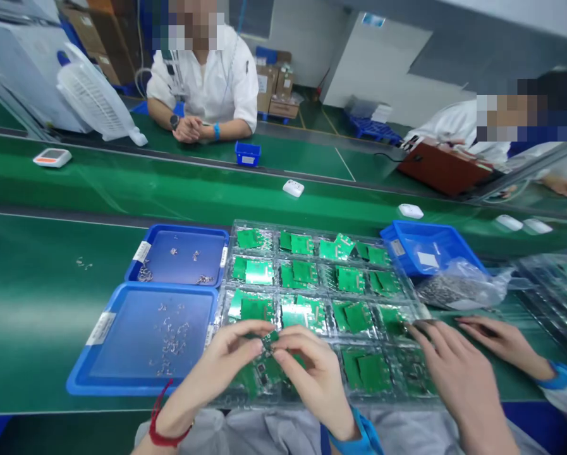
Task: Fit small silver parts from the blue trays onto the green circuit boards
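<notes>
Far left, the green surface point(27, 316) runs wide, its front edge just below the blue trays point(126, 344), white labels point(101, 328) too small to read. Now the left hand point(238, 351) and right hand point(316, 373), fingertips narrowed, pinch a small green board point(269, 338) over the clear tray point(424, 311); right, a co-worker's hand point(456, 363) crosses that tray's edge.

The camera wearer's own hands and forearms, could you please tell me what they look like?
Both hands are ungloved. The left hand has a red cord bracelet behind it, on a forearm with no sleeve showing; the right hand has a wide blue wristband.
</notes>
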A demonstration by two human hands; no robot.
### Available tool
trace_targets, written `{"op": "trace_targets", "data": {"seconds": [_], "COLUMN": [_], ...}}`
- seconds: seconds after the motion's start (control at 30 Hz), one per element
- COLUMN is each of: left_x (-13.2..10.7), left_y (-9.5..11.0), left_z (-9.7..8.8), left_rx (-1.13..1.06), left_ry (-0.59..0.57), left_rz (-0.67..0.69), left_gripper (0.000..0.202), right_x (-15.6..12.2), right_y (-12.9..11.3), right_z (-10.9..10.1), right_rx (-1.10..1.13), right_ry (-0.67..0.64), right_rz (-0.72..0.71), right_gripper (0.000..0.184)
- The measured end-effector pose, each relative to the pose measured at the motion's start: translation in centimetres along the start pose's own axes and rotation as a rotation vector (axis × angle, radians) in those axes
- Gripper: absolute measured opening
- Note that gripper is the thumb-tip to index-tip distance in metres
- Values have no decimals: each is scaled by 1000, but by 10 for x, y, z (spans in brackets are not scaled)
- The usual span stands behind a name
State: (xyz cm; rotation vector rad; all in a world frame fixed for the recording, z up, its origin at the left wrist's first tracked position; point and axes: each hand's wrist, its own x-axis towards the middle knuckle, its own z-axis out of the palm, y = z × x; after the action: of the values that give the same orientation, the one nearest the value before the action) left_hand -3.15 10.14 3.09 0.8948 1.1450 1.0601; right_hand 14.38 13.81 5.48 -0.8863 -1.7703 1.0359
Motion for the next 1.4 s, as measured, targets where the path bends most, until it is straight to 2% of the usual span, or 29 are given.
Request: {"op": "trace_targets", "data": {"seconds": [0.07,0.23,0.33,0.43,0.5,0.57,0.67,0.83,1.03,1.13,1.27,1.4], "left_x": [-3,-16,-25,-33,-38,-44,-51,-61,-69,-77,-88,-88], "left_y": [-2,-13,-22,-32,-36,-37,-34,-30,-21,-22,-33,-39], "left_z": [5,24,29,30,31,32,28,9,-8,-13,-16,-13], "left_rx": [19,-133,-255,-300,-219,-84,93,296,419,412,383,232], "left_ry": [35,260,307,384,472,488,432,405,600,660,708,686], "left_rz": [-49,-3,-48,-32,45,123,177,315,497,507,422,310], "left_gripper": [39,31,33,32,23,16,22,17,6,7,14,16], "right_x": [-1,-9,-17,-25,-29,-31,-33,-35,-26,-22,-19,-18], "right_y": [1,10,12,11,10,9,5,-6,-12,-9,-3,-3], "right_z": [-1,0,-4,-7,-8,-5,4,30,57,67,76,76], "right_rx": [-15,82,215,353,419,423,317,119,34,49,141,106], "right_ry": [55,360,414,387,356,316,248,132,-80,-163,-249,-226], "right_rz": [3,65,114,135,128,110,82,34,-106,-124,-132,-148], "right_gripper": [12,14,18,17,17,20,24,21,24,27,34,30]}}
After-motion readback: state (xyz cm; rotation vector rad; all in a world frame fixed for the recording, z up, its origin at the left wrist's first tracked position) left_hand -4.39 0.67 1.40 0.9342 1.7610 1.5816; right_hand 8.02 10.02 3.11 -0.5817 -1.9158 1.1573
